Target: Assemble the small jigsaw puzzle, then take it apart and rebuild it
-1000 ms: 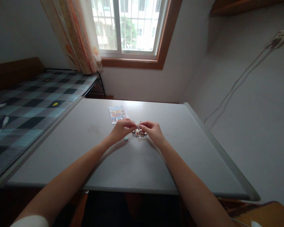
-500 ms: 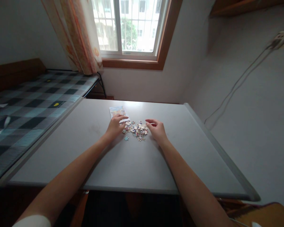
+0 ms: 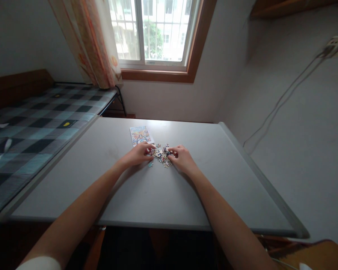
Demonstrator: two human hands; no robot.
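Puzzle pieces (image 3: 160,153) between left grip (image 3: 138,154) and right grip (image 3: 183,157), both loosely agape

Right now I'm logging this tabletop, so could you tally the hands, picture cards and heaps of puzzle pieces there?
Hands: 2 (left hand, right hand)
Picture card: 1
Heap of puzzle pieces: 1
Total: 4
Single pieces overlap too much to count.

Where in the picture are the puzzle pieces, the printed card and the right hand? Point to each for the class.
Puzzle pieces (image 3: 160,153): head view, middle of the loose pile.
Printed card (image 3: 141,134): head view, its printed face.
Right hand (image 3: 182,157): head view, back of the hand.
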